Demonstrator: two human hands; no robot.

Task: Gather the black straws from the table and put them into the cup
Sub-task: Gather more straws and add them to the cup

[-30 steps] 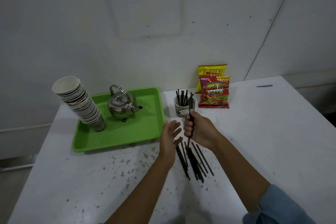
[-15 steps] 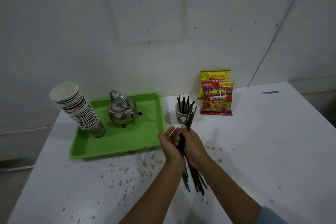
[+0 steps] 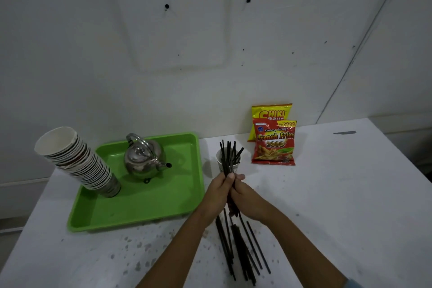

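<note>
A small paper cup [image 3: 219,163] stands on the white table just right of the green tray, with several black straws [image 3: 230,151] sticking out of it. My left hand [image 3: 218,190] and my right hand [image 3: 245,199] are closed together around a bundle of black straws [image 3: 227,166], held roughly upright in front of the cup. The bundle's top overlaps the cup's straws, so I cannot separate them. More loose black straws [image 3: 240,248] lie on the table below my hands.
A green tray [image 3: 140,208] at the left holds a leaning stack of paper cups [image 3: 77,161] and a metal teapot [image 3: 143,159]. Two snack bags [image 3: 274,141] lean at the wall behind the cup. The table [image 3: 339,194] is speckled with dark spots.
My left hand has joined the right around the straw bundle. Both hands have lifted it off the table pile and moved toward the cup.
</note>
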